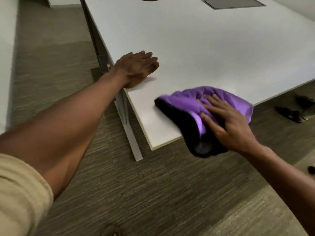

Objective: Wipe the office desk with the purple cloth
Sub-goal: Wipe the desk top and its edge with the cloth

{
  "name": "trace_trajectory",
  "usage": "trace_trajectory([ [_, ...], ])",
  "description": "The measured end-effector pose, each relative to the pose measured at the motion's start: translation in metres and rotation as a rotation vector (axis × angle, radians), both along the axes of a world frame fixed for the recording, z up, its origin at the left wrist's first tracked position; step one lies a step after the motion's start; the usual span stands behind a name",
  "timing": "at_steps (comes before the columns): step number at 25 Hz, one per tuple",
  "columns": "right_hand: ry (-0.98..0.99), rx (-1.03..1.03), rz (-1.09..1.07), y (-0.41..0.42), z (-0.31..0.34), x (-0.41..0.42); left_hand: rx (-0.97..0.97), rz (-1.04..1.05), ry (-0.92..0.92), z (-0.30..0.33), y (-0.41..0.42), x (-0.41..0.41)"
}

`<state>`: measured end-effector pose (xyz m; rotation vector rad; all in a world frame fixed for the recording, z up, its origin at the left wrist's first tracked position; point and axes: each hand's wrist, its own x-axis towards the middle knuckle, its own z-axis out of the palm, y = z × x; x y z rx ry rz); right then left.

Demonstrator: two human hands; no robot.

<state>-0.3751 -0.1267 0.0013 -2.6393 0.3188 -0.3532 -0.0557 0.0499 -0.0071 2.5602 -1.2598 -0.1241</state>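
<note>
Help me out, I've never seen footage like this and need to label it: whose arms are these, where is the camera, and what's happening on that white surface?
There is no machine here. The one picture comes from a camera worn on a person's head, looking down at their own arms. The left hand rests flat and empty near the edge of the white desk. The right hand presses a purple cloth with a dark underside at the desk's near corner, part of it hanging over the edge. A grey panel sits in the desk's far end. Below is carpet.
</note>
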Motion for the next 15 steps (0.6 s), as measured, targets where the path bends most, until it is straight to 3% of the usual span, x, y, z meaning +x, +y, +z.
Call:
trace_trajectory([
  [3,0.102,0.057,0.088,-0.028,0.013,-0.006,-0.027,-0.020,-0.022,-0.004,0.002,0.003],
  [7,0.148,-0.092,-0.196,-0.057,0.021,0.049,-0.092,-0.055,-0.081,-0.004,0.001,0.002],
  [9,0.191,-0.184,-0.239,-0.046,0.018,0.077,-0.072,-0.052,-0.065,-0.003,0.001,0.002],
  [11,0.200,-0.183,-0.181,-0.024,0.015,0.088,-0.060,-0.044,-0.036,-0.003,0.001,0.003],
  [15,0.116,-0.077,0.144,0.026,0.011,0.057,-0.084,-0.043,-0.052,-0.002,0.000,0.004],
])
